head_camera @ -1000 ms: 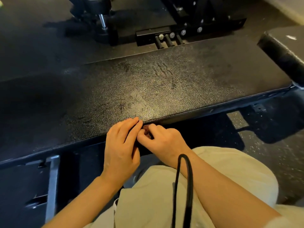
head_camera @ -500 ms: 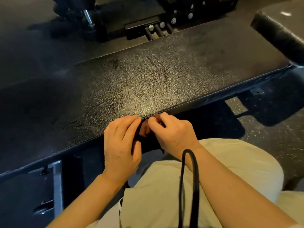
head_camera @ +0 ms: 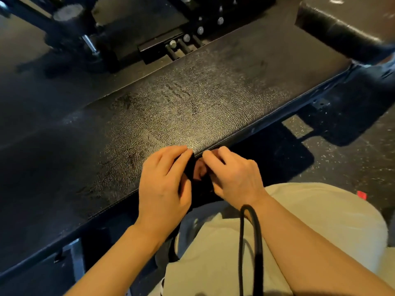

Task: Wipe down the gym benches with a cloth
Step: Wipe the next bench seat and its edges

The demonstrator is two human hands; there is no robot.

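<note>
A long black padded gym bench [head_camera: 192,107] runs across the view, its textured top shiny under the light. At its near edge my left hand [head_camera: 164,184] and my right hand [head_camera: 233,178] meet over a small dark cloth [head_camera: 191,169]. Both hands pinch the cloth, which is bunched between them and mostly hidden by the fingers. The cloth sits just off the bench edge, over my lap.
A second black pad [head_camera: 342,24] stands at the upper right. Dark machine frames and bolts [head_camera: 188,37] lie behind the bench on the rubber floor. A black cable [head_camera: 252,242] loops over my right forearm. My light trousers [head_camera: 277,242] fill the bottom.
Both hands have lifted slightly off the bench edge and parted a little, showing more of the dark cloth between them. The camera has shifted, so the bench looks more tilted.
</note>
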